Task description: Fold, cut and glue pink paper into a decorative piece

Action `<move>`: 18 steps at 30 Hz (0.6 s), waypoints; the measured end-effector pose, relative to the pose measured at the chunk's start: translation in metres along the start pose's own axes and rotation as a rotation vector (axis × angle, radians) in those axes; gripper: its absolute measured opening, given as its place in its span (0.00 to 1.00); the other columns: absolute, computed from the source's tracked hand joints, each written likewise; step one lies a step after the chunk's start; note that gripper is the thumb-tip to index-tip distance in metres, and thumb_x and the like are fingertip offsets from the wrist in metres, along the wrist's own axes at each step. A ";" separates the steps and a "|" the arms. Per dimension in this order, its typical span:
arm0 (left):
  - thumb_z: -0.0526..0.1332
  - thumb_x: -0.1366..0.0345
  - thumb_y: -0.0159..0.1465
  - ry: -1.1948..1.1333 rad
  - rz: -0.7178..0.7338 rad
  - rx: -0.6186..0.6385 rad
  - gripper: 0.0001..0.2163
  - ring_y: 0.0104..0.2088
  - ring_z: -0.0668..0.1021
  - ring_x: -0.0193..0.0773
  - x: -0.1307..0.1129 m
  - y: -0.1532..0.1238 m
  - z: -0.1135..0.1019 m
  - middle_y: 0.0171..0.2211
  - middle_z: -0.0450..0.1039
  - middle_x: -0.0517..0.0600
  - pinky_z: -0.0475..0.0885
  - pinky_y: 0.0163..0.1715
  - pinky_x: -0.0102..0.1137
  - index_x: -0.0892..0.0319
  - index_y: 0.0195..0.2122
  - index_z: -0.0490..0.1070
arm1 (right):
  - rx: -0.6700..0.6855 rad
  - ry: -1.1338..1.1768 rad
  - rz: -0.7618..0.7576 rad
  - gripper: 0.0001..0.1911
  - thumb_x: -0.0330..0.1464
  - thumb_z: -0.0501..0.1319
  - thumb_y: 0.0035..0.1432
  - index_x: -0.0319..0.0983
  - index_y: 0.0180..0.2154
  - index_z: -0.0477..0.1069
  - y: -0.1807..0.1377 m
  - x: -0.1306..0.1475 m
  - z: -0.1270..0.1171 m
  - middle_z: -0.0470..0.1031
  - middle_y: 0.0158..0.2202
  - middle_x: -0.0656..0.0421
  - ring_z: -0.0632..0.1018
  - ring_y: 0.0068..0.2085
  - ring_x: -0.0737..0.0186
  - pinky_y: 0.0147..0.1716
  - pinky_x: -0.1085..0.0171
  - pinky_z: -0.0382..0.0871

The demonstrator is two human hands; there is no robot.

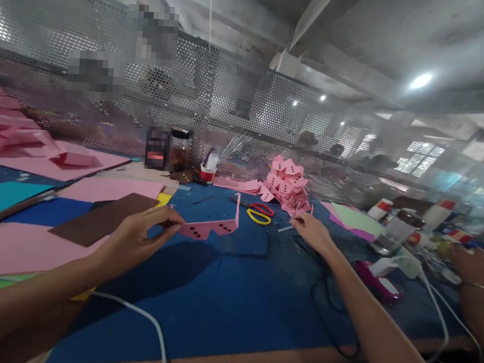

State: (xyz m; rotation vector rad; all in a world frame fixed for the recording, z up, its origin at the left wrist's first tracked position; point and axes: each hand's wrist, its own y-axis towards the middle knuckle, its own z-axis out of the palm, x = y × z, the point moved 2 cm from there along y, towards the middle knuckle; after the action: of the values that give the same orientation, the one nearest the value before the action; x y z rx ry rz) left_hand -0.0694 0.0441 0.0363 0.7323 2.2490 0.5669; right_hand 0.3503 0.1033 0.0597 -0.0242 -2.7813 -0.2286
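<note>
My left hand [151, 227] pinches one end of a folded pink paper cutout [209, 230] with black dots and notched edges. The cutout is held above the blue table, its far end bent upward. Over to the right, my right hand [313, 231] has its fingertips pressed together on a small pink paper piece [311, 210], mostly hidden by the fingers. Just behind it stands a heap of dotted pink paper cutouts [285, 182]. Scissors [259, 212] with red and yellow handles lie between my hands.
Coloured sheets, among them a brown sheet [102, 219], cover the left side. A paper cup [208, 171] and jar [180, 149] stand by the mesh partition [247, 110]. On the right lie a purple glue gun [378, 282], cables and another person's hand [474, 264].
</note>
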 end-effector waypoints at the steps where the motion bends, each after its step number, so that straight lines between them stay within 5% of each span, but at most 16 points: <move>1: 0.56 0.62 0.70 0.004 0.035 0.012 0.07 0.40 0.76 0.39 -0.005 0.000 0.002 0.39 0.76 0.48 0.69 0.43 0.30 0.56 0.42 0.73 | 0.036 0.089 -0.071 0.15 0.38 0.56 0.68 0.39 0.48 0.77 -0.004 0.014 0.003 0.79 0.49 0.51 0.79 0.50 0.54 0.52 0.57 0.69; 4: 0.56 0.65 0.71 0.026 0.151 0.055 0.06 0.42 0.77 0.37 -0.021 0.002 0.010 0.39 0.76 0.47 0.69 0.46 0.31 0.54 0.43 0.72 | 0.122 0.364 -0.222 0.23 0.45 0.47 0.72 0.45 0.55 0.74 -0.017 0.053 0.014 0.80 0.49 0.56 0.81 0.41 0.63 0.43 0.64 0.72; 6: 0.56 0.67 0.71 0.041 0.191 0.076 0.06 0.43 0.77 0.37 -0.028 0.004 0.014 0.41 0.76 0.47 0.68 0.49 0.30 0.53 0.44 0.72 | 0.252 0.877 -0.322 0.23 0.48 0.51 0.70 0.44 0.53 0.75 -0.027 0.071 0.021 0.79 0.51 0.54 0.79 0.38 0.63 0.39 0.63 0.71; 9: 0.56 0.68 0.71 0.053 0.196 0.099 0.06 0.44 0.77 0.35 -0.033 0.008 0.019 0.42 0.75 0.47 0.68 0.48 0.29 0.54 0.44 0.71 | 0.353 1.241 -0.299 0.19 0.48 0.60 0.66 0.43 0.47 0.79 -0.036 0.082 0.028 0.80 0.46 0.54 0.76 0.33 0.68 0.34 0.66 0.69; 18: 0.55 0.69 0.72 0.024 0.179 0.128 0.07 0.43 0.76 0.36 -0.041 0.012 0.033 0.42 0.75 0.49 0.69 0.48 0.31 0.57 0.45 0.72 | 0.374 1.478 -0.147 0.16 0.44 0.68 0.59 0.38 0.40 0.81 -0.038 0.077 0.034 0.79 0.36 0.57 0.72 0.29 0.72 0.28 0.72 0.66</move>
State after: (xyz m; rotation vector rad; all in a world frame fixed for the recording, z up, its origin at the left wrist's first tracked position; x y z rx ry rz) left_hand -0.0168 0.0327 0.0403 1.0029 2.2715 0.5218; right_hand 0.2646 0.0704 0.0491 0.3087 -1.3081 0.1962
